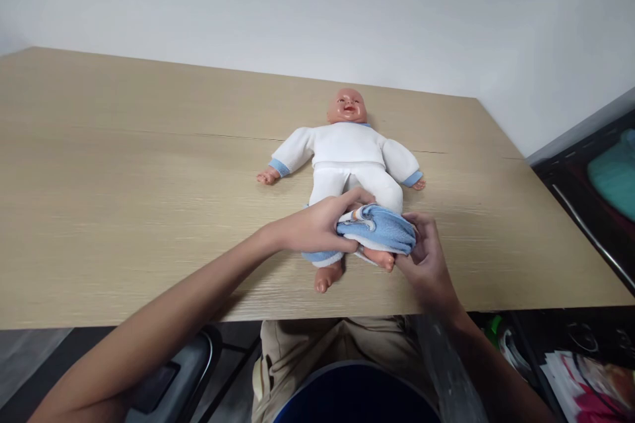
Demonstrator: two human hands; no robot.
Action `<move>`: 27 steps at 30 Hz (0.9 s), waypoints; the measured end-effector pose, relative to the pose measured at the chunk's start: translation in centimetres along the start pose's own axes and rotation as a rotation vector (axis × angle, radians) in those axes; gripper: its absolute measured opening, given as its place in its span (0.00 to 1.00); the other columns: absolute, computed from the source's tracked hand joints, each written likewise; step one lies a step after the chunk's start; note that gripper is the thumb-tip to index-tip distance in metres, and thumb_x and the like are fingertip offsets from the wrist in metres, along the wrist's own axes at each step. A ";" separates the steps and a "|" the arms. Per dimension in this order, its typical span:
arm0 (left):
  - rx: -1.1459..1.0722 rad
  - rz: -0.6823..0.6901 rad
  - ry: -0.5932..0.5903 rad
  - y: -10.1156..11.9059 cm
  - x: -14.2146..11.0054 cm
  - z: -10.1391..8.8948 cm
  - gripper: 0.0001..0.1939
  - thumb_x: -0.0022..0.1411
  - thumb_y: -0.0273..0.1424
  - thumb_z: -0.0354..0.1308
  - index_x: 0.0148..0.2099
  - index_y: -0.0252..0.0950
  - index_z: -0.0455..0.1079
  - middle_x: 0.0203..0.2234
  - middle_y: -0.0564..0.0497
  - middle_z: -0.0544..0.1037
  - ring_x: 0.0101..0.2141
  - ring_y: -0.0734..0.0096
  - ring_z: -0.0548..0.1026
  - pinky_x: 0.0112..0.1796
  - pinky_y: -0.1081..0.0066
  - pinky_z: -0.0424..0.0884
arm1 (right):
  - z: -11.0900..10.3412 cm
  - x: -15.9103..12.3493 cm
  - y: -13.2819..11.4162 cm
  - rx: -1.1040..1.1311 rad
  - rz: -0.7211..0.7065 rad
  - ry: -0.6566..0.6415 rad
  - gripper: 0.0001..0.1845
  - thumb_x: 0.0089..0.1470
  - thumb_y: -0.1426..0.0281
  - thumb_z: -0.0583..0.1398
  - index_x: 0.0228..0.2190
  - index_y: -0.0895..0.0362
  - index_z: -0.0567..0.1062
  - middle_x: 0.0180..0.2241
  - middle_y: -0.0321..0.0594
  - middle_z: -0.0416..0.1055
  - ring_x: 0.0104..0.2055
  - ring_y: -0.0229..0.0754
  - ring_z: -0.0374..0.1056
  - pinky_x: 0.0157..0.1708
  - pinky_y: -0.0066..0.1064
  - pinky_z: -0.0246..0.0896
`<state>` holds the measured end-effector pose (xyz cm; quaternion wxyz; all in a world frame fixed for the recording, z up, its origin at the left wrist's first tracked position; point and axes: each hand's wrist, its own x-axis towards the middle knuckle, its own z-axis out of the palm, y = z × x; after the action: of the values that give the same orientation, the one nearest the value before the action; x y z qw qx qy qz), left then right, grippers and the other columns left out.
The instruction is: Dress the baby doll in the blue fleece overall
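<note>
A baby doll (347, 152) in a white top and white trousers lies on its back on a light wooden table (124, 198), head away from me, feet near the front edge. My left hand (317, 225) and my right hand (424, 254) both grip a bunched blue garment (384, 228) at the doll's lower legs. My left fingers are wrapped round its left side, my right fingers pinch its right end. Two bare doll feet (327, 277) stick out below the cloth.
The table's front edge runs just below the doll's feet. A white wall stands behind the table. At the right are a dark shelf with a teal object (615, 172) and clutter on the floor. A chair (183, 377) is at lower left.
</note>
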<state>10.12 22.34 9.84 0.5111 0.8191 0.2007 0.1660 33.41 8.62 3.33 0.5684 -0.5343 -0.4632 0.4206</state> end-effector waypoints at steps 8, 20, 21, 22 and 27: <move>0.201 0.138 0.029 -0.7 0.0 -0.7 0.14 0.71 0.42 0.70 0.43 0.37 0.75 0.37 0.50 0.78 0.40 0.60 0.74 0.46 0.64 0.67 | -3.7 4.2 -0.2 -0.343 -0.106 -0.330 0.09 0.59 0.67 0.69 0.42 0.50 0.78 0.39 0.36 0.78 0.41 0.48 0.73 0.43 0.38 0.69; 0.483 -0.007 0.125 -0.6 -1.4 -4.8 0.24 0.68 0.55 0.71 0.47 0.39 0.81 0.38 0.50 0.78 0.42 0.57 0.73 0.53 0.60 0.65 | -5.3 11.1 -3.5 -0.307 -0.117 -0.685 0.25 0.65 0.43 0.72 0.39 0.52 0.77 0.34 0.34 0.64 0.36 0.43 0.63 0.37 0.34 0.62; 0.474 -0.017 0.145 -0.7 -1.2 -5.1 0.24 0.68 0.55 0.70 0.46 0.38 0.80 0.37 0.51 0.78 0.41 0.58 0.73 0.51 0.61 0.65 | -4.8 11.9 -3.4 -0.273 -0.106 -0.659 0.26 0.66 0.42 0.71 0.39 0.52 0.77 0.34 0.34 0.65 0.36 0.44 0.63 0.37 0.34 0.62; 0.461 -0.027 0.167 -0.8 -1.0 -5.3 0.24 0.69 0.56 0.69 0.44 0.38 0.78 0.35 0.52 0.77 0.39 0.60 0.72 0.49 0.62 0.65 | -4.3 12.7 -3.3 -0.246 -0.100 -0.627 0.27 0.65 0.40 0.70 0.39 0.51 0.77 0.33 0.34 0.66 0.36 0.44 0.63 0.37 0.34 0.62; 0.332 -0.131 0.296 -2.9 -1.4 -6.2 0.28 0.69 0.59 0.68 0.47 0.37 0.76 0.34 0.53 0.75 0.35 0.65 0.70 0.38 0.67 0.63 | -1.6 15.6 -1.7 -0.159 -0.131 -0.421 0.34 0.59 0.33 0.71 0.37 0.50 0.76 0.31 0.32 0.67 0.35 0.42 0.62 0.37 0.33 0.63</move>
<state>5.53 27.57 9.70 0.3443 0.8438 0.3509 0.2154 38.28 23.30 6.22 0.4416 -0.4468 -0.6369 0.4470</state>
